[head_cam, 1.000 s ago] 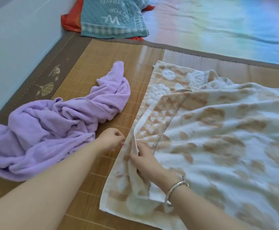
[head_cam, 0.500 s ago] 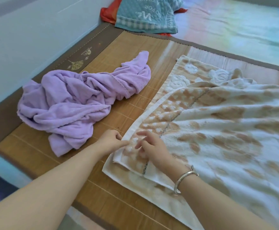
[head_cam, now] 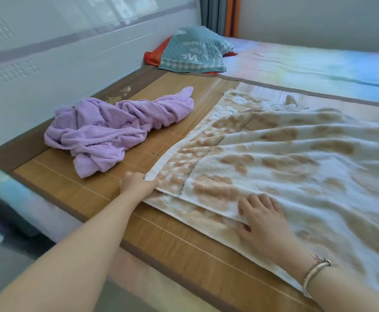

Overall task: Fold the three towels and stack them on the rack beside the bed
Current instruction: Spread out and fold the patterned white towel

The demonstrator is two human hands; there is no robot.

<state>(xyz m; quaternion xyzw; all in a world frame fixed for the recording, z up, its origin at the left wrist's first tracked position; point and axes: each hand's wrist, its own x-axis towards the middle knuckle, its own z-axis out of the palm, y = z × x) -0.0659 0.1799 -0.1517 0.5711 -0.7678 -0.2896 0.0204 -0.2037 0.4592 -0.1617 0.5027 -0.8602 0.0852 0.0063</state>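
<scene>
right now the cream-and-tan towel lies spread over the bamboo mat on the bed, folded so that an upper layer sits over a lower one, the lower edge showing as a strip along the near side. the left hand is at the towel's near left corner, fingers curled round the white hem of the upper layer and pinching it, the hem running away from the hand in a taut line toward the far side of the mat. the right hand rests on the same towel further right, near the folded edge, fingers straight and slightly spread, pressing the upper layer flat; the thumb tip sits at the edge of that layer, over the lower strip. a bangle and a thin cord circle the right wrist.

the purple towel lies bunched and twisted on the mat to the left, apart from the patterned towel and not touching either hand. at the far end of the bed, beyond the mat, the teal towel with white lettering lies loosely heaped on an orange-red cloth. a pale headboard runs along the left side. the rack cannot be made out in this view.
</scene>
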